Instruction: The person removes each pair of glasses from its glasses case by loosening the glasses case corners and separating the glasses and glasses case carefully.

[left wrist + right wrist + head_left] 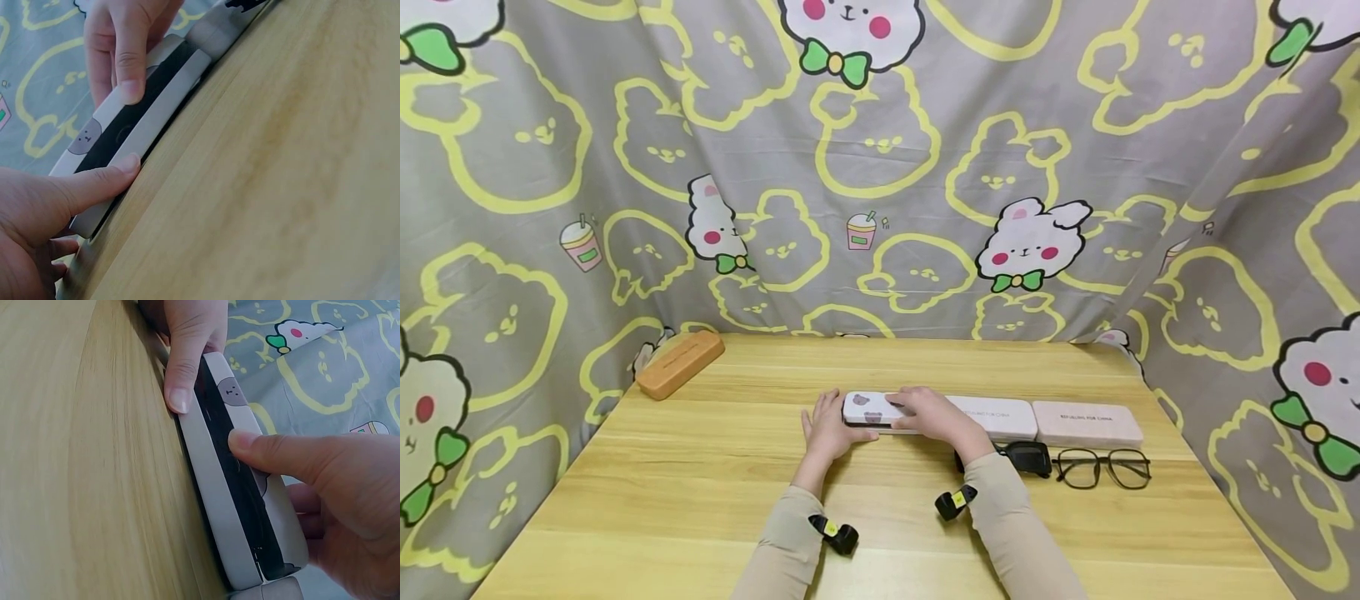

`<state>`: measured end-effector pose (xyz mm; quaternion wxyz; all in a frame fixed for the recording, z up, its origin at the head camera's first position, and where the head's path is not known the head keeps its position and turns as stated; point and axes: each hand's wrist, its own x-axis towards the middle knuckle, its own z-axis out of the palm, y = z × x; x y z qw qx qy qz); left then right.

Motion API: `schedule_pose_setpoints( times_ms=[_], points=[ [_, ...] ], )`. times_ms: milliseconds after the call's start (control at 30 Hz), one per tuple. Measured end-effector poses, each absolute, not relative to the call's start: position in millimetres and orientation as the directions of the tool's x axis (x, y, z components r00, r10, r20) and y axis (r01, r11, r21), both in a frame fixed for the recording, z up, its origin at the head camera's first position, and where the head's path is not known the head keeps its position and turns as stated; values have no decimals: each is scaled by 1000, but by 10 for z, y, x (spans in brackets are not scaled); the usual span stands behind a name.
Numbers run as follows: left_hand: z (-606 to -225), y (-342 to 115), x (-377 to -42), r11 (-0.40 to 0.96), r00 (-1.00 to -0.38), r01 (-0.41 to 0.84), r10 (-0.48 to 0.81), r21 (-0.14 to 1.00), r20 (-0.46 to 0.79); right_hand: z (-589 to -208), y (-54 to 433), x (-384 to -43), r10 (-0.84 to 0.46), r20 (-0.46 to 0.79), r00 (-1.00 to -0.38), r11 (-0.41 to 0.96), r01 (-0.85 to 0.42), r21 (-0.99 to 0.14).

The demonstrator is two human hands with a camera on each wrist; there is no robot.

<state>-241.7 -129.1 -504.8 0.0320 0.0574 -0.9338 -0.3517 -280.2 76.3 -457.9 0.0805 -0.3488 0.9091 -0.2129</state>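
A white glasses case (857,402) with grey bear prints lies on the table. Its lid is parted from the base, and a dark gap runs along the front in both wrist views. My left hand (827,433) grips the case's left end, its thumb pressing on the front of the base (212,487). With the thumb at the lid's front edge and the fingers behind, my right hand (934,414) holds the lid (105,119). Whatever lies inside the case is too dark to make out.
To the right stand a second white case (1000,414) and a pale pink case (1090,422). Dark sunglasses (1030,458), partly behind the right forearm, and black-framed glasses (1097,469) lie before them. An orange-brown case (682,364) sits at the back left. Patterned curtain (760,242) surrounds the table.
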Motion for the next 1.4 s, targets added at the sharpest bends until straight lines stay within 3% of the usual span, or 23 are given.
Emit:
schedule_pose_setpoints(
  times_ms=[400, 1100, 1400],
  points=[
    [-5050, -1287, -2408, 749, -991, -89, -133, 656, 17, -4619, 781, -2805, -684, 20, -729, 668, -637, -385],
    [-5085, -1283, -2414, 749, -992, -84, -128, 657, 19, -4659, 816, -2809, -657, 3, -754, 686, -599, -414],
    [-5035, -1292, -2401, 744, -991, -81, -129, 664, 23, -4631, 820, -2844, -677, 21, -736, 668, -625, -404]
  ],
)
